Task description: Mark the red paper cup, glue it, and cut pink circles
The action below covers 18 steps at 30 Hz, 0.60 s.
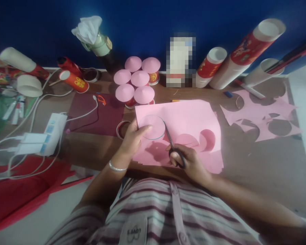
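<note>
A pink paper sheet [188, 119] lies in front of me on the brown table [257, 160], with round holes cut out of its lower part. My left hand [134, 137] pinches the sheet at a drawn circle [154, 126], thumb on top. My right hand [187, 161] is closed round the handles of dark scissors [171, 143], whose blades reach up along the circle's right edge.
Several paper cups capped with pink cones [139, 83] stand behind the sheet. Pink offcuts with round holes [265, 117] lie to the right. Stacks of paper cups [247, 51] lean on the blue wall. A white power strip with cables [49, 134] and red paper [20, 190] are at the left.
</note>
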Tool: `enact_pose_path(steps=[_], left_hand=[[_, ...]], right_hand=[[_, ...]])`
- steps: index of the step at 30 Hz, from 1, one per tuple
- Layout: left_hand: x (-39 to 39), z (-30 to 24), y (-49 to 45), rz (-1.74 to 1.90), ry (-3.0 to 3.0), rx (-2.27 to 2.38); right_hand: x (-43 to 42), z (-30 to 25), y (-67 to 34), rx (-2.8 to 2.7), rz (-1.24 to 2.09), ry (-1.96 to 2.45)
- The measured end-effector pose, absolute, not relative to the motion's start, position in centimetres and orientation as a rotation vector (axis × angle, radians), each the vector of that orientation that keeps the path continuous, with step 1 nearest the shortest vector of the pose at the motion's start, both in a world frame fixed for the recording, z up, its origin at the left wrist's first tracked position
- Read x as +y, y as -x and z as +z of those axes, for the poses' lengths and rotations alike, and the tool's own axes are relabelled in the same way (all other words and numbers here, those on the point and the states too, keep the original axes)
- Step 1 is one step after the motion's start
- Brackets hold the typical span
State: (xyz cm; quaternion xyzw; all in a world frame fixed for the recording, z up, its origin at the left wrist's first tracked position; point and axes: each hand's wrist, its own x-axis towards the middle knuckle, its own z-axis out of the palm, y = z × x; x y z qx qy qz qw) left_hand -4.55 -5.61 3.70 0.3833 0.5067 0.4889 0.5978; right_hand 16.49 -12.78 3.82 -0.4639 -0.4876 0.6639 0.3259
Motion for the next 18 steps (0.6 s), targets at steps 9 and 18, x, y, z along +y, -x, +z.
enact_pose_path(steps=[9, 18], left_hand=[[-5.6, 3.8, 4.7, 1.156, -0.885, 1.16], [-5.8, 4.0, 4.4, 1.136, -0.895, 1.163]], right_hand=[[-13.2, 5.1, -17.3, -1.172, 1.955, 1.227], [-14.8, 6.1, -21.3, -1.05, 2.102, 1.205]])
